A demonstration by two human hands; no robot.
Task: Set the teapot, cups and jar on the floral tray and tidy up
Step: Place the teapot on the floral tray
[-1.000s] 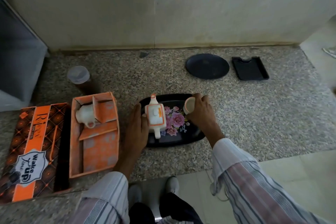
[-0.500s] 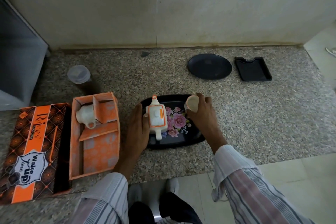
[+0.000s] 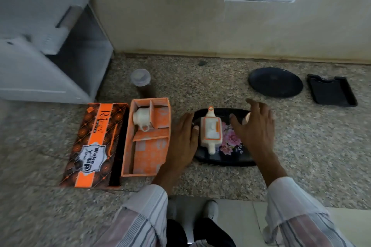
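1. Floral tray flat on speckled stone surface, near its front edge, dark with pink flowers.
2. Teapot on left half of tray, white with orange trim, spout toward the wall, handle toward the camera.
3. Left hand flat, palm down, fingers straight, over left rim of tray; thumb just beside teapot body, contact unclear. Not gripping anything.
4. Right hand above right half of tray, fingers spread wide, nothing held.
5. Small cup on far right part of tray, mostly hidden behind right hand; only a sliver of rim visible. Touching hand or not: cannot tell.
6. Second cup lying in top-left compartment of open orange box, left of tray, handle toward the camera.
7. Box lid, orange and black print, flat just left of box.
8. Jar with clear lid standing behind box, off tray, near grey appliance.
9. Round black plate and black rectangular tray at far right, well apart from floral tray.
10. Slight motion blur across whole view.
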